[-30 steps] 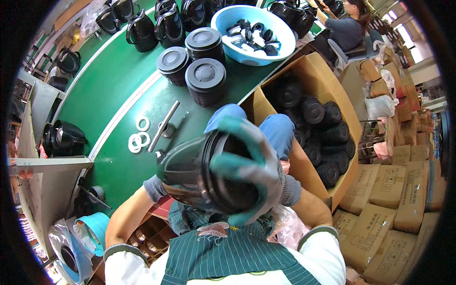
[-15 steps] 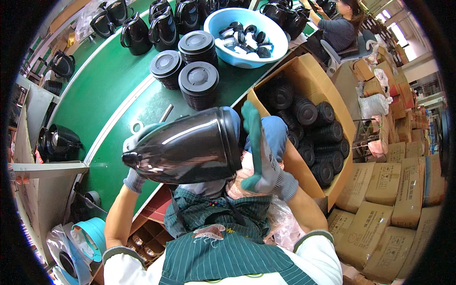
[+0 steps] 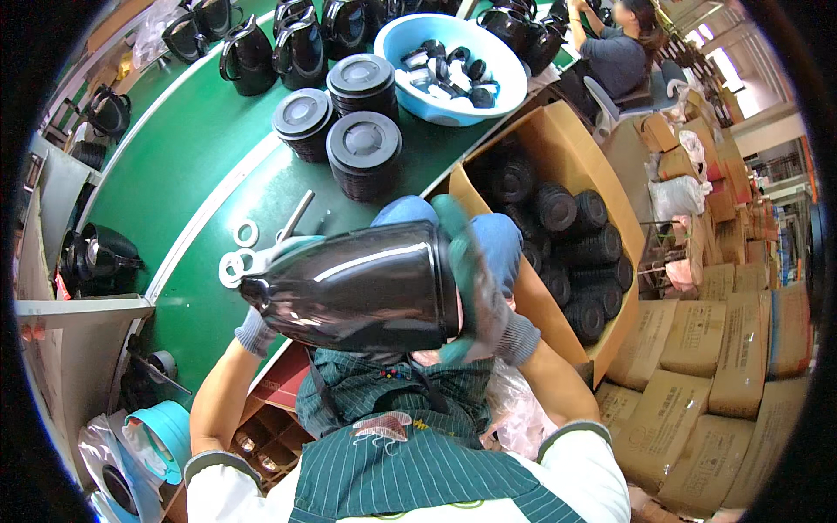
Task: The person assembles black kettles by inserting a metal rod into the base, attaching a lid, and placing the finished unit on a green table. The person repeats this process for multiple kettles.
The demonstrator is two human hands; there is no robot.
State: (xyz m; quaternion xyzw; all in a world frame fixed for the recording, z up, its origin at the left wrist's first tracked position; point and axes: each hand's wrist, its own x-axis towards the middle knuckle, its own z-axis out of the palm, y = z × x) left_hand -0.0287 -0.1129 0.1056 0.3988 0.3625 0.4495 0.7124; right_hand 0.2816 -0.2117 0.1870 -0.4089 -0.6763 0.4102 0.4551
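Observation:
A glossy black jug body (image 3: 357,288) lies sideways above my lap, its narrow spouted end to the left and its wide end to the right. My left hand (image 3: 266,275), in a grey and green glove, is closed round the narrow end; the jug hides part of its fingers. At the wide end my gloved right hand (image 3: 479,288) presses its palm to the base, with fingers over the top of the rim and thumb below; it is smeared by motion. White rings (image 3: 234,268) and a thin metal rod (image 3: 297,213) lie on the green table (image 3: 196,209) beside my left hand.
Stacks of black discs (image 3: 364,148) stand ahead, near a blue basin (image 3: 471,109) of small black and white parts. Right of my knees, an open carton (image 3: 610,349) holds more stacked discs. Black jugs (image 3: 301,52) line the far table. Sealed cartons (image 3: 658,427) rise at right; a person (image 3: 615,57) sits beyond.
My right hand has gone from outstretched fingers beside the wide end to lying against it. The jug has shifted slightly right, and my left hand has moved with it, uncovering the white rings.

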